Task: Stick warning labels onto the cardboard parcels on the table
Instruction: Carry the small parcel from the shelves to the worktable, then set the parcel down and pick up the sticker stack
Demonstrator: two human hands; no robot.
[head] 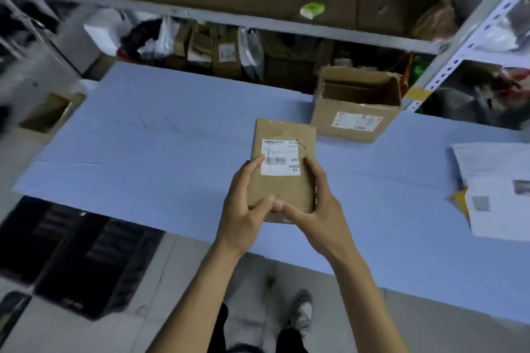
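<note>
Table, blue surface, largely bare on its left half. Left hand: fingers curled partway, wrapped round the near-left corner of the flat cardboard parcel, thumb laid on its top face at the left edge of the white shipping label. Parcel: held between both hands at the table's near-centre, long axis running away from the person, lying directly ahead of the fingers; whether it rests on the table or is lifted clear cannot be told. No warning label is visible on it; judged still to be applied. Right hand: same partly closed grip on the near-right corner, thumb beside the label's right edge, fingertip meeting the left hand's at the near edge. Both hands equally near. Open cardboard box, beyond and right. Sheets of white paper, possibly the label stock, far right, nearer the right hand.
</note>
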